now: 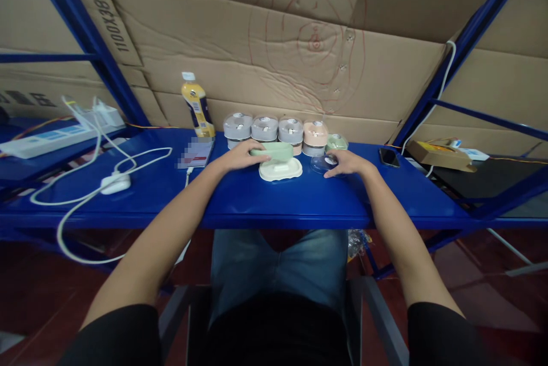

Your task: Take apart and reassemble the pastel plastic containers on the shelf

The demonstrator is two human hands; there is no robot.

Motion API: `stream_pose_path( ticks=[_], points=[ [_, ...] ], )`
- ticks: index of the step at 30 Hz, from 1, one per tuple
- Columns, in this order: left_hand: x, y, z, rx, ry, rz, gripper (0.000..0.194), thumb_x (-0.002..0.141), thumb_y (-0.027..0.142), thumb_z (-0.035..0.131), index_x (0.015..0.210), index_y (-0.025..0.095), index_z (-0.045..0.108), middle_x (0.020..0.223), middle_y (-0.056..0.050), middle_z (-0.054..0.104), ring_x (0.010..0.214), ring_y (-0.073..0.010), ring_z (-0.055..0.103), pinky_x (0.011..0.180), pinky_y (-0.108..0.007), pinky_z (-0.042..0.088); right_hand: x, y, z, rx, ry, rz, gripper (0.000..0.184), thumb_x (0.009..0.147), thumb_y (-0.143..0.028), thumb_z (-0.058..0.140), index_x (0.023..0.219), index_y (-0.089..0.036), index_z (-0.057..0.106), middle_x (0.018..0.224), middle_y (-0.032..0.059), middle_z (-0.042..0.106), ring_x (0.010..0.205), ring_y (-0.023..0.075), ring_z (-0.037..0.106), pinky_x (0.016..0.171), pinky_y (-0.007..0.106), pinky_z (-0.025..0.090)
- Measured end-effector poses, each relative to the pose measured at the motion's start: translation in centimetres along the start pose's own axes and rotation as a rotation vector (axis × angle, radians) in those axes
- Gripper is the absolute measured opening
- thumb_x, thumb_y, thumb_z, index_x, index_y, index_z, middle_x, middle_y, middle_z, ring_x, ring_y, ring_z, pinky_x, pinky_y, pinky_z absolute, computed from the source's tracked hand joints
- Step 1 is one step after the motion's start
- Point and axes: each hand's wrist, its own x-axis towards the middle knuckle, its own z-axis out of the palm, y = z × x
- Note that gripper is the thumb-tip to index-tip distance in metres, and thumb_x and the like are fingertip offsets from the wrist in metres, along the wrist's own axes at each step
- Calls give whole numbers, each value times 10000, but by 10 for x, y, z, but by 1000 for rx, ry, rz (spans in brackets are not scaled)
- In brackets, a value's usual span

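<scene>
My left hand (246,156) is closed around one end of a pale green oblong box part (274,152). This green part is tilted just above a cream-white tray (281,170) on the blue table; whether the two touch I cannot tell. On the right, my right hand (345,163) has its fingers curled on the edge of a clear plastic lid (319,164) lying on the table. Behind the hands stands a row of small boxes with clear lids: grey ones (264,128), a peach one (315,133) and a green one (338,142), the last partly hidden by my right hand.
A drink bottle (197,106) and a phone-like device (197,153) with a cable are at the left. White cables and a charger (115,183) lie farther left. A dark phone (389,157) and an open carton (440,156) are at the right. Cardboard (214,46) walls the back.
</scene>
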Motion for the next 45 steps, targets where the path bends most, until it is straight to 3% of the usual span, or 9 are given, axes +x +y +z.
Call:
stream_pose_path(
  ticks=[7,10,14,19,25,34,38,41,45],
  points=[
    [0,-4,8,40,0,35,427,774,677,826,907,272,817,1032,-80,797,1059,-325,725,1043,-505,566,-3,-9,-2,36,44,13,982,597,-610,1034,1436,-185,752,1301,174,811,1139,413,774,1046,567,620],
    [-3,7,21,7,46,82,532,803,669,822,1139,256,806,1253,-111,791,1215,-344,712,1151,-541,526,-8,-20,-4,115,190,-55,980,675,-651,977,1495,-184,712,1361,172,791,1212,416,752,1116,610,580],
    [-6,24,40,-13,32,127,781,770,610,908,1408,218,688,1451,-161,727,1350,-403,671,1209,-593,498,-9,-37,0,251,315,-259,958,731,-691,922,1536,-230,683,1579,157,682,1418,408,662,1246,607,488],
    [-7,33,55,-115,21,162,923,704,536,987,1488,221,615,1505,-192,686,1391,-443,656,1211,-627,507,-5,-64,15,236,215,-412,957,701,-678,939,1540,-289,691,1557,126,696,1439,402,641,1258,604,475],
    [-4,34,75,-259,-18,257,1086,652,525,1018,1573,235,522,1625,-212,590,1519,-462,567,1279,-673,430,-6,-91,29,191,123,-501,894,785,-641,890,1594,-351,644,1517,85,708,1374,380,651,1254,598,476],
    [-2,20,81,-186,-80,183,1229,647,521,1018,1666,237,392,1611,-218,597,1490,-462,600,1225,-654,490,0,-88,42,181,92,-442,1002,770,-675,902,1644,-296,592,1538,139,676,1403,398,643,1239,593,503],
    [-1,20,79,-180,-78,197,1201,652,523,1016,1653,238,414,1612,-219,596,1494,-470,596,1230,-657,488,0,-87,44,176,109,-421,992,769,-688,906,1633,-308,604,1522,124,697,1390,397,661,1235,604,507],
    [0,20,78,-196,-68,220,1179,635,514,1024,1624,223,451,1613,-235,592,1498,-478,589,1242,-670,473,1,-83,43,165,73,-436,1086,726,-674,939,1672,-303,555,1575,126,668,1426,406,639,1251,600,496],
    [-1,20,71,-182,-51,160,1202,566,545,1045,1576,200,492,1603,-246,590,1498,-491,580,1266,-695,441,5,-79,44,192,50,-458,1122,671,-622,976,1664,-310,557,1627,115,640,1472,422,614,1283,612,462]
  ],
)
